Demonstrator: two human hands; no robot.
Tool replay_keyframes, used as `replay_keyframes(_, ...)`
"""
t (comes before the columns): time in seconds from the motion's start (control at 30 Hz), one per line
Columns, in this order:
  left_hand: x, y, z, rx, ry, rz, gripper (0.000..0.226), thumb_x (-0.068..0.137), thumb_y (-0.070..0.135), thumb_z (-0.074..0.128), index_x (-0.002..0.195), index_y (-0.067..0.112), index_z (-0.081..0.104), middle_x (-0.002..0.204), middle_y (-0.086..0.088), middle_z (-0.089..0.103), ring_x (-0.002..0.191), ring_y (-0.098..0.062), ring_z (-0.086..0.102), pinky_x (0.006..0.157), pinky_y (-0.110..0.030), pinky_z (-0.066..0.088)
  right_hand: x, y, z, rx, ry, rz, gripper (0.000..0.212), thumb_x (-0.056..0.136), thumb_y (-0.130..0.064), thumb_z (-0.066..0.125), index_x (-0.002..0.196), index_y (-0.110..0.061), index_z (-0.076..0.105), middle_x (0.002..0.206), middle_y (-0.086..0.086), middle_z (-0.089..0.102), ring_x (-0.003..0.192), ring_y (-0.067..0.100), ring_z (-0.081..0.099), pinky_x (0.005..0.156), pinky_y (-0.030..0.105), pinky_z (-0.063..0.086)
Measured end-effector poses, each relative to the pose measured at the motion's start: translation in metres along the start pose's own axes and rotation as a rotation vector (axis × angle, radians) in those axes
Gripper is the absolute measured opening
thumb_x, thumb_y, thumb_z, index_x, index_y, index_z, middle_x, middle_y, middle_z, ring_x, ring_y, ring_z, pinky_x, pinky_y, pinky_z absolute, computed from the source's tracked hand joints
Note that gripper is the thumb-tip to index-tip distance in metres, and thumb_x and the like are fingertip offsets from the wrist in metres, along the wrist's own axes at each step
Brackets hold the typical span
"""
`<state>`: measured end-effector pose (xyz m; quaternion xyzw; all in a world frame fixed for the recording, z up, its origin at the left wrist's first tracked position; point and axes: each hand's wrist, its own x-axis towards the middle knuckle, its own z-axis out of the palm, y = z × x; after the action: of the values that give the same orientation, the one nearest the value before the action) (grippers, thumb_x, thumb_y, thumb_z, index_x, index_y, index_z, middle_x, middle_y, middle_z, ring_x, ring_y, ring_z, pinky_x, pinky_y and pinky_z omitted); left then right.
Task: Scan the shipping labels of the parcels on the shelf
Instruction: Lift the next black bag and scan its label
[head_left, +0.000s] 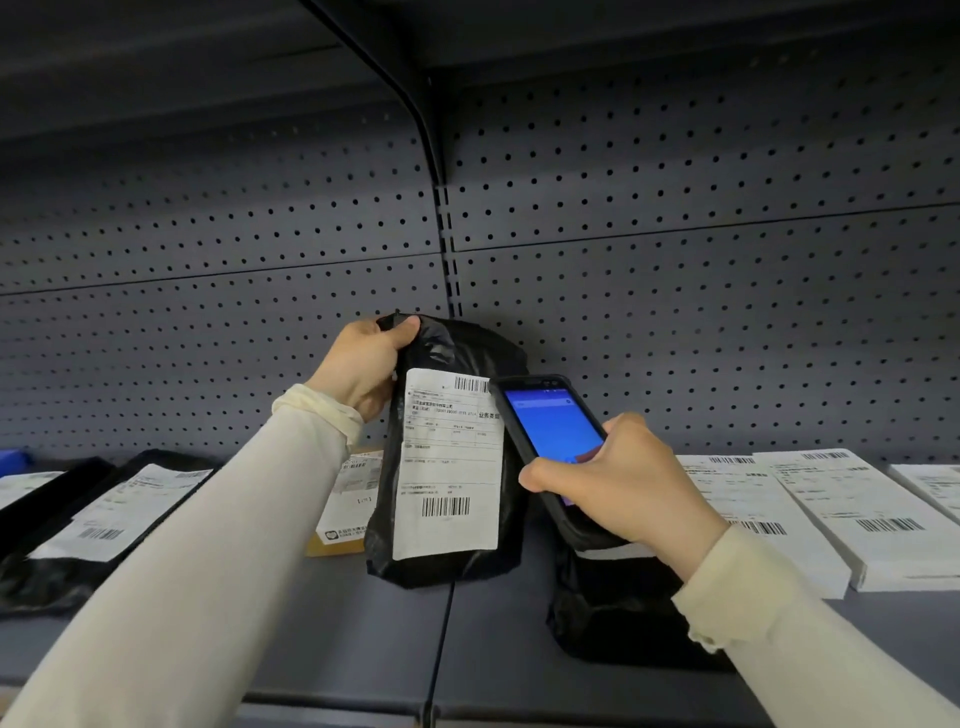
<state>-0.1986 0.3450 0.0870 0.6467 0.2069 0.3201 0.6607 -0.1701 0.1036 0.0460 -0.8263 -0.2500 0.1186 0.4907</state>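
Observation:
A black plastic parcel (457, 358) stands upright on the grey shelf (363, 639), its white shipping label (449, 462) with barcodes facing me. My left hand (366, 366) grips the parcel's top left corner and holds it up. My right hand (623, 478) holds a black handheld scanner (550, 431) with a lit blue screen, its top end close to the label's right edge. Under my right wrist lies another black parcel (613, 618), partly hidden.
Left on the shelf lie black parcels with a label (119, 514) and a brown box (345, 499) behind my left arm. White labelled parcels (852, 509) lie at the right. A perforated grey back panel (675, 291) closes the shelf behind.

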Motion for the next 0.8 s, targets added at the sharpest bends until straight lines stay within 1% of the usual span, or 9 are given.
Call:
replay_keyframes(0.13,0.004,0.000,-0.002,0.039,0.090,-0.034,0.014,0.095,0.009,0.053,0.092,-0.003,0.060,0.081,-0.016,0.066,0.056,-0.022,0.068,0.055,-0.031,0.059,0.009,0.001,0.001,0.001,0.005,-0.010,0.055,0.069,-0.039,0.079,0.095,-0.013,0.038,0.063,-0.010,0.060,0.063,0.002,0.053,0.051,0.021,0.037)
replay_keyframes(0.2,0.007,-0.001,-0.006,0.034,0.116,-0.073,0.016,0.094,0.010,0.055,0.098,-0.005,0.059,0.083,-0.017,0.067,0.063,-0.026,0.068,0.064,-0.036,0.059,0.013,0.002,0.001,0.011,0.011,-0.008,0.054,0.068,-0.039,0.079,0.095,-0.011,0.042,0.059,-0.011,0.059,0.059,0.003,0.052,0.050,0.022,0.036)
replay_keyframes(0.27,0.011,-0.002,-0.011,0.064,0.125,-0.140,0.028,0.091,0.015,0.059,0.106,-0.009,0.059,0.083,-0.019,0.070,0.079,-0.034,0.069,0.082,-0.047,0.054,0.018,0.002,0.003,0.019,0.015,-0.007,0.055,0.066,-0.039,0.079,0.097,-0.008,0.046,0.046,-0.013,0.056,0.053,0.003,0.049,0.048,0.021,0.035)
replay_keyframes(0.3,0.013,-0.004,-0.013,0.084,0.122,-0.174,0.034,0.090,0.017,0.060,0.111,-0.010,0.058,0.084,-0.019,0.071,0.082,-0.035,0.068,0.086,-0.051,0.051,0.020,0.003,0.003,0.017,0.016,-0.010,0.055,0.066,-0.039,0.079,0.097,-0.008,0.046,0.040,-0.014,0.054,0.051,0.003,0.048,0.047,0.020,0.034)
replay_keyframes(0.37,0.015,-0.007,-0.014,0.072,0.114,-0.217,0.027,0.093,0.016,0.057,0.107,-0.007,0.057,0.082,-0.018,0.069,0.066,-0.028,0.071,0.064,-0.044,0.058,0.023,0.002,0.003,0.014,0.025,-0.019,0.055,0.067,-0.039,0.079,0.099,-0.008,0.046,0.042,-0.013,0.055,0.052,0.003,0.049,0.047,0.021,0.035)
replay_keyframes(0.43,0.016,-0.013,-0.013,0.058,0.080,-0.272,0.019,0.095,0.016,0.052,0.102,0.000,0.056,0.075,-0.014,0.070,0.050,-0.021,0.069,0.043,-0.037,0.057,0.026,0.002,0.002,0.013,0.033,-0.026,0.055,0.068,-0.037,0.079,0.100,-0.008,0.045,0.052,-0.012,0.057,0.055,0.003,0.050,0.049,0.022,0.036)
replay_keyframes(0.57,0.019,-0.027,-0.017,0.099,0.014,-0.376,0.023,0.099,0.023,0.044,0.096,0.002,0.055,0.058,-0.009,0.070,0.048,-0.019,0.068,0.041,-0.033,0.054,0.029,0.002,0.001,0.027,0.049,-0.025,0.056,0.068,-0.036,0.079,0.102,-0.008,0.044,0.056,-0.010,0.058,0.056,0.004,0.051,0.049,0.023,0.037)
replay_keyframes(0.7,0.017,-0.037,-0.015,0.138,-0.067,-0.476,0.024,0.101,0.023,0.039,0.102,0.003,0.054,0.066,-0.013,0.068,0.044,-0.021,0.067,0.031,-0.029,0.050,0.032,0.003,0.002,0.028,0.052,-0.023,0.056,0.069,-0.037,0.079,0.101,-0.009,0.043,0.058,-0.010,0.059,0.059,0.005,0.052,0.050,0.024,0.037)
replay_keyframes(0.8,0.018,-0.049,-0.014,0.219,-0.091,-0.463,0.019,0.099,0.017,0.044,0.106,0.002,0.054,0.070,-0.011,0.068,0.051,-0.020,0.068,0.039,-0.032,0.055,0.033,0.003,0.004,0.016,0.046,-0.017,0.057,0.069,-0.038,0.079,0.101,-0.009,0.041,0.062,-0.008,0.060,0.063,0.006,0.053,0.051,0.025,0.039)
